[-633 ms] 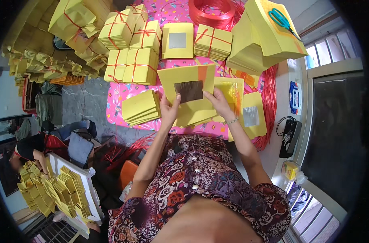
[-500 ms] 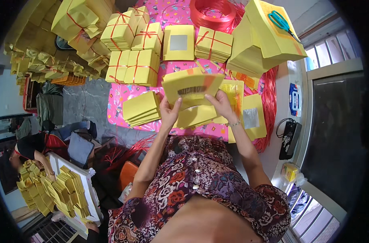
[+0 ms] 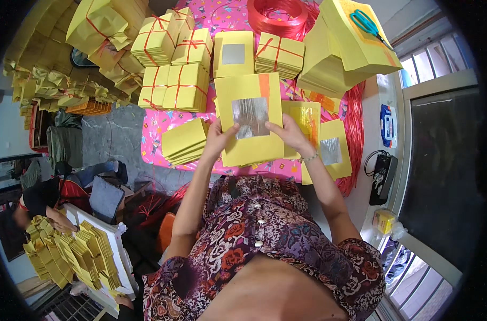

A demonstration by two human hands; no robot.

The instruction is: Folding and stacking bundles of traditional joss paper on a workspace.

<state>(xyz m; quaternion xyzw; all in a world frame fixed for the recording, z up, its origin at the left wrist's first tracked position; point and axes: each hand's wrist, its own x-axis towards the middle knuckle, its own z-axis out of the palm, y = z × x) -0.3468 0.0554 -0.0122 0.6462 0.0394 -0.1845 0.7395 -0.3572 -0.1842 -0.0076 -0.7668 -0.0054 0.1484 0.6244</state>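
Yellow sheets (image 3: 250, 147) were pinched in my closed left hand (image 3: 219, 138) and right hand (image 3: 290, 135), a holding step that, I judged, next needed even grip.

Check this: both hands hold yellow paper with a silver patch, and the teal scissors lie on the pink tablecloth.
Wrong place: the head view shows the teal scissors on a tall yellow stack, not the pink tablecloth. The left hand and right hand hold yellow paper with a silver patch.

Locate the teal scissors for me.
In the head view's upper right, the teal scissors lie atop the tall yellow stack, beyond the right hand and right of the red coil.
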